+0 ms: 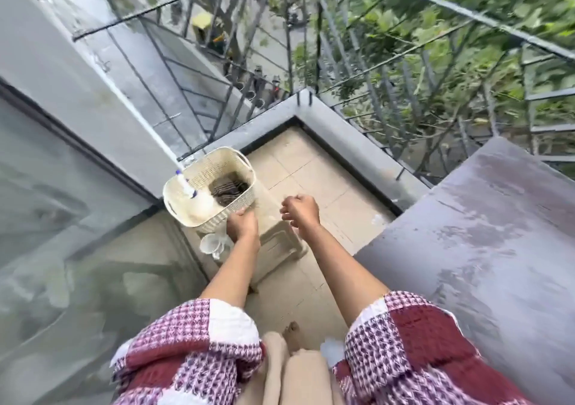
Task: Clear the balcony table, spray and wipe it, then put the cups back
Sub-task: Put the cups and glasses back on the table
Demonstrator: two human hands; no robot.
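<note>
The grey balcony table (485, 249) is on the right, its top bare with wet streaks. Clear plastic cups (211, 244) sit on a beige stool (280, 249) in front of a cream basket (186, 193). My left hand (242, 225) reaches down beside the basket, fingers curled on the cups. In the basket are a white spray bottle (194, 197) and a dark cloth (228, 188). My right hand (300, 211) hovers above the stool with loosely curled fingers and holds nothing.
A metal railing (373, 71) on a low grey ledge (351, 143) closes the balcony corner, with trees and a street below. A glass door (62, 218) fills the left side. The floor is pale tile (298, 162). My bare foot (292, 336) stands near the stool.
</note>
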